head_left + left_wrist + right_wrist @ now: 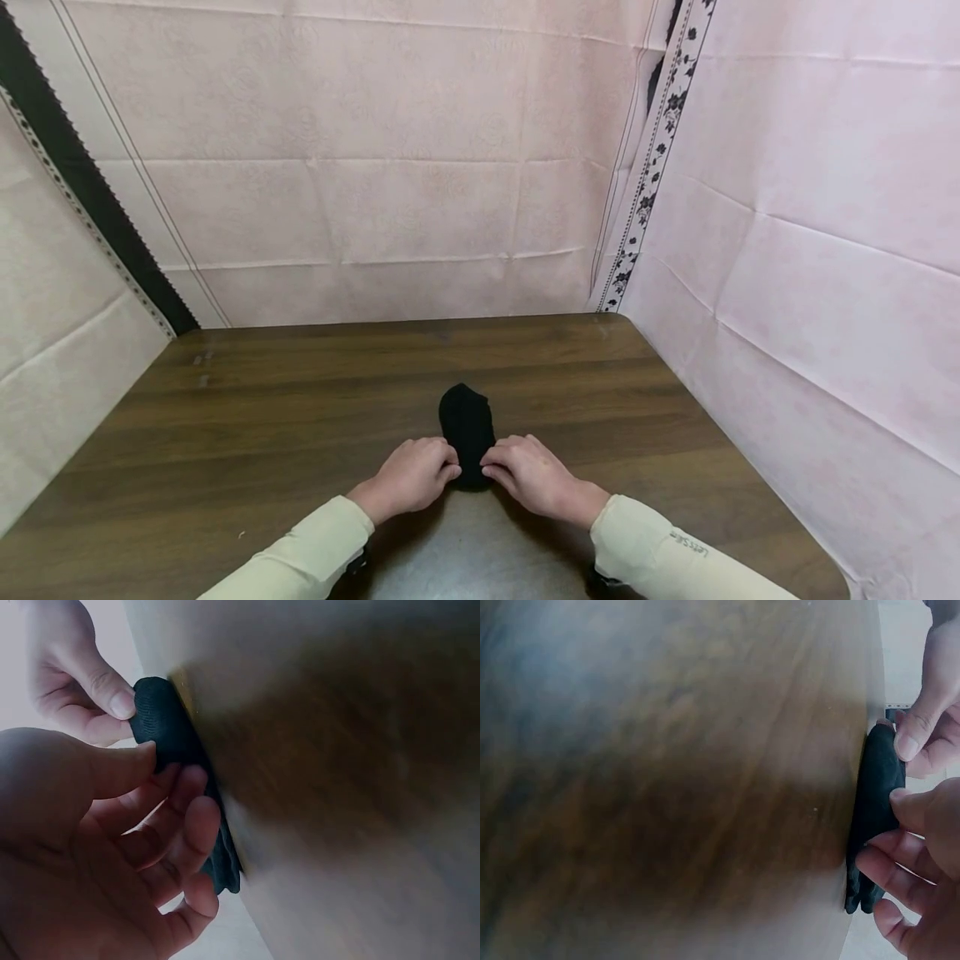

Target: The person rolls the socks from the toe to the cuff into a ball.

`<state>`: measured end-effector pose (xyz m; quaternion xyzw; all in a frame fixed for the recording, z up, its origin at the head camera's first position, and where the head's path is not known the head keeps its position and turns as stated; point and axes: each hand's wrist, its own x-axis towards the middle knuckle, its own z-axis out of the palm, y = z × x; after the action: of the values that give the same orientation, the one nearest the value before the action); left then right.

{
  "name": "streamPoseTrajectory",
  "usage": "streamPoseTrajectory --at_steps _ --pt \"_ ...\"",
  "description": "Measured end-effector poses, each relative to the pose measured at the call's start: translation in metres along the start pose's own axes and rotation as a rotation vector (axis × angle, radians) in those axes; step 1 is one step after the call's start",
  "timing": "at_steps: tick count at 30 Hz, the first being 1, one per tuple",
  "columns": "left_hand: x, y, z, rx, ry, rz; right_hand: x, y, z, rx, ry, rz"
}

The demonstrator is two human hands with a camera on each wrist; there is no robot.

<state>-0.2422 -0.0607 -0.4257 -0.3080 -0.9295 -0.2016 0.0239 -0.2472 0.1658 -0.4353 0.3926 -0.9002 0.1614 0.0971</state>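
A black knitted sock lies lengthwise on the wooden table, its near end folded or rolled into a thick edge. My left hand pinches the left side of that near end between thumb and fingers. On the opposite side my right hand pinches it the same way. The left wrist view shows fine ribbing on the rounded end of the sock, with the thumb and fingertips of my left hand at its edge. In the right wrist view, layers show at the far end of the sock.
The brown wood-grain table has rounded corners. Pale pink patterned cloth hangs behind it, with more cloth along the left and right sides. A small white speck lies on the table at the near left.
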Motion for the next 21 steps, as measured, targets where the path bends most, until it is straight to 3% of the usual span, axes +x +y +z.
streamPoseTrajectory --at_steps 9,15,21 --pt "0.0047 0.0033 -0.0007 -0.04 -0.064 -0.123 0.0014 0.0015 0.0041 0.029 0.072 -0.01" --pt "0.0074 0.005 -0.0028 -0.052 -0.087 -0.191 0.0018 0.0005 0.0036 -0.047 0.056 -0.037" --pt "0.0084 0.0026 -0.0009 -0.063 -0.083 -0.212 -0.0001 -0.0013 0.0023 -0.071 0.02 -0.024"
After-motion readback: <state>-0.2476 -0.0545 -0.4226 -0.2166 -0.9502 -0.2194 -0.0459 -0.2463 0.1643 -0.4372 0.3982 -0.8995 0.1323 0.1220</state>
